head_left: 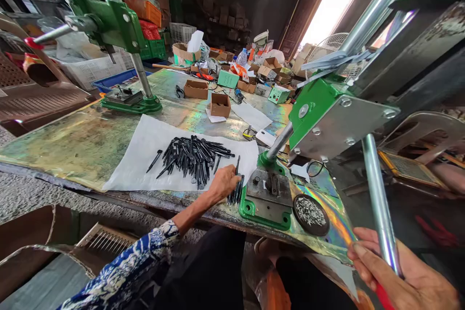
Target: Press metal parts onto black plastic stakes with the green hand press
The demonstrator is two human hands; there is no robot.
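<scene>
My left hand is curled at the near right edge of a white sheet. Its fingertips touch a small bunch of slim black parts beside the press base; what they pinch is hidden. To the left lies a larger heap of the same black parts, long with wider heads. At the lower right, my right hand is closed round the end of a steel press lever near its red knob. The green hand press stands between my hands, a dark metal fixture on its base.
Right of the press base sits a round dark dish of small silvery pieces. A second green press stands at the far left. Small cardboard boxes, green electrical units and tools crowd the table's back. An open carton is at lower left.
</scene>
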